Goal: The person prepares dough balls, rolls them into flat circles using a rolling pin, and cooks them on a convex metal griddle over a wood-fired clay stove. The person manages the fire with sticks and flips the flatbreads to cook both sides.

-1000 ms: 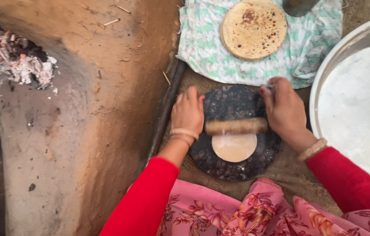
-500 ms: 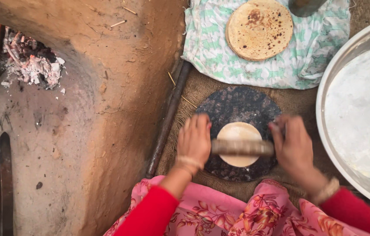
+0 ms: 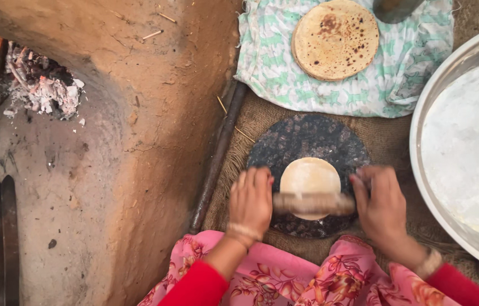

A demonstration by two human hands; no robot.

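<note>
A pale, smooth round of dough (image 3: 309, 177) lies flat on my dark, rough round board (image 3: 307, 141), which sits on coarse brown sacking (image 3: 262, 122). My wooden rolling pin (image 3: 313, 204) crosses the dough's near edge, blurred. My left hand (image 3: 251, 201) presses palm-down on one end, my right hand (image 3: 383, 207) on the other, fingers stretched forward. A browned, spotted flatbread (image 3: 336, 38) rests on a green-patterned cloth (image 3: 268, 73) beyond the board.

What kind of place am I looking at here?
Likely a rural floor-level kitchen: a mud hearth with ash, a round rolling board on sacking, and a cooked flatbread on cloth.
</note>
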